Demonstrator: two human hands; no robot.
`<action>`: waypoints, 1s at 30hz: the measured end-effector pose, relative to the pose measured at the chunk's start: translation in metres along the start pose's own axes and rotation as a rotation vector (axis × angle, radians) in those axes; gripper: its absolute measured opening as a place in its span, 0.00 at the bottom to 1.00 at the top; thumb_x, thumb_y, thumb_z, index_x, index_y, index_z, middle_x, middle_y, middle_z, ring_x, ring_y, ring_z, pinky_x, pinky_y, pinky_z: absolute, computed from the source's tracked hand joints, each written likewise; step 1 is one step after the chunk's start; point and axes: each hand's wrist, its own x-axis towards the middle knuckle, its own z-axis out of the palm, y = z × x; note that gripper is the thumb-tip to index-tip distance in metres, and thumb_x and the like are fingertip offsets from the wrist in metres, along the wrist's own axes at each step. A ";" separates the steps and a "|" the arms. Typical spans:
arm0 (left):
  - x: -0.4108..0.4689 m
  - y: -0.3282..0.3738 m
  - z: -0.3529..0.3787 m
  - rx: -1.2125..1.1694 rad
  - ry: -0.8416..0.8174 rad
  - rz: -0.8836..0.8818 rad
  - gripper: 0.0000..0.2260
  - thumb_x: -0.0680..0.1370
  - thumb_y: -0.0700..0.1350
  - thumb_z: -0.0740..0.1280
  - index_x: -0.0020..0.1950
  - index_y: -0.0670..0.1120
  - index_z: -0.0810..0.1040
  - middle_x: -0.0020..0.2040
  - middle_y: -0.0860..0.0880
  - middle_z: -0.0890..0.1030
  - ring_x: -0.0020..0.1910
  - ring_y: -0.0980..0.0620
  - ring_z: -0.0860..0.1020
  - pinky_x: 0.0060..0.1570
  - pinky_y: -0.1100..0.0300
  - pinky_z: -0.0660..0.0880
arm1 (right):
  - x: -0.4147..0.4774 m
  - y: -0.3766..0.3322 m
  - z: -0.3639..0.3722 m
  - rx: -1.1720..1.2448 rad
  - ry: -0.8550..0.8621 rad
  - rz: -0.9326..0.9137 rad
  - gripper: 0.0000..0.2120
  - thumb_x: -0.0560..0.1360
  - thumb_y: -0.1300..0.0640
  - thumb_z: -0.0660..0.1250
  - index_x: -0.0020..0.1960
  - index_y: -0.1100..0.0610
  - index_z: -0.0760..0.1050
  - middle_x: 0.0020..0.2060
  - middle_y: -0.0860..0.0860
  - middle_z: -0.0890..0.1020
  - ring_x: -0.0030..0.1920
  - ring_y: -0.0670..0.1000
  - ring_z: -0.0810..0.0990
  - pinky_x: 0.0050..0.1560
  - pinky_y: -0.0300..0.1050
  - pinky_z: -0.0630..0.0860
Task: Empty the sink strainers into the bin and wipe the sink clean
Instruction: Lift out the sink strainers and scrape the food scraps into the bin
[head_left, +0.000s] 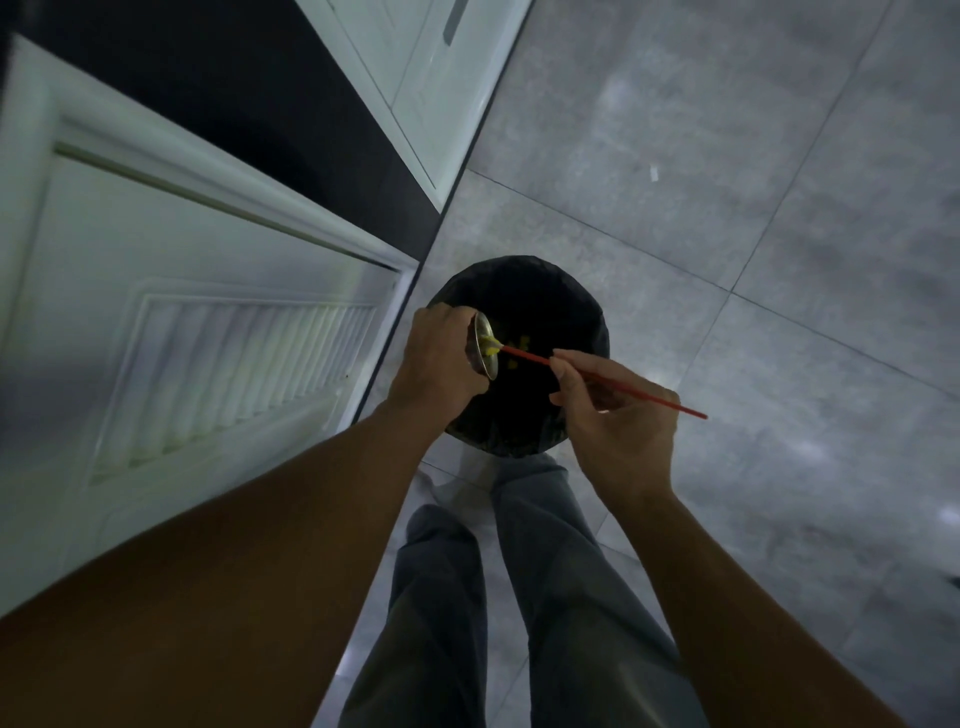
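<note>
— Strainer (485, 345)?
— Tilted on edge in the left hand (439, 364), fingers wrapped round its back, over the black-lined bin (524, 291).
— And the other?
— Right hand (615, 415) pinches a red stick (623, 387); its tip touches yellow scraps (490, 344) at the strainer's mouth (more yellow bits lie just beyond, inside the bin).

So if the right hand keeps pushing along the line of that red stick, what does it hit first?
The right hand points the red stick toward the metal sink strainer held tilted in the left hand over the black-lined bin. The stick's tip looks already in the strainer's yellow scraps, so probably the strainer itself.
</note>
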 end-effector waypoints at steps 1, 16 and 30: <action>0.000 0.001 0.000 0.005 0.002 0.003 0.33 0.67 0.43 0.80 0.69 0.46 0.72 0.65 0.45 0.73 0.67 0.46 0.69 0.61 0.55 0.71 | -0.001 -0.001 0.001 0.002 -0.019 -0.012 0.08 0.77 0.48 0.72 0.52 0.34 0.80 0.42 0.36 0.85 0.42 0.40 0.86 0.45 0.36 0.83; -0.029 0.010 -0.021 -0.037 -0.031 0.001 0.36 0.66 0.44 0.81 0.71 0.46 0.69 0.67 0.45 0.72 0.68 0.45 0.70 0.65 0.48 0.74 | -0.012 -0.002 -0.037 -0.055 0.000 0.158 0.07 0.77 0.53 0.72 0.54 0.46 0.83 0.42 0.40 0.86 0.41 0.42 0.86 0.43 0.35 0.83; -0.155 0.054 -0.198 -0.319 0.289 0.239 0.39 0.64 0.50 0.80 0.72 0.55 0.67 0.68 0.54 0.75 0.66 0.50 0.76 0.64 0.47 0.76 | -0.042 -0.180 -0.082 -0.213 -0.004 -0.044 0.12 0.80 0.51 0.68 0.46 0.33 0.80 0.42 0.34 0.85 0.45 0.40 0.85 0.51 0.39 0.84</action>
